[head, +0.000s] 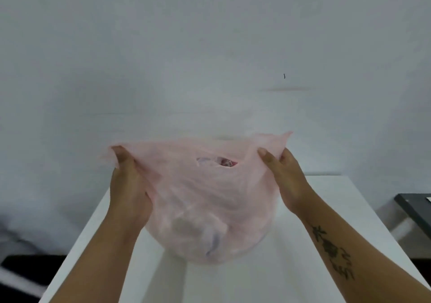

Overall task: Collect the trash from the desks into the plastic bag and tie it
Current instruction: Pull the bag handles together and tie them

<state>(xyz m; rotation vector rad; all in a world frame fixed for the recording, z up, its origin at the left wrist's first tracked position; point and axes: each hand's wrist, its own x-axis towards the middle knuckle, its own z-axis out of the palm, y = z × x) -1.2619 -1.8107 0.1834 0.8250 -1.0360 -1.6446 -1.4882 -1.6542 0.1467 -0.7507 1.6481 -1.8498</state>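
Note:
A thin, translucent pink plastic bag [207, 200] rests bulging on the white desk [291, 256], with crumpled trash showing faintly through its lower part. My left hand [127, 181] grips the bag's top edge at the left. At the right, my right hand [283, 174] grips the other side of the top edge. The rim is stretched flat between them, and a small opening [218, 162] in the middle shows scraps inside. The picture is blurred by motion.
A plain white wall [210, 58] stands right behind the desk. A dark table edge [415, 207] sits at the right. Dark floor [30, 263] shows at the lower left beside the desk.

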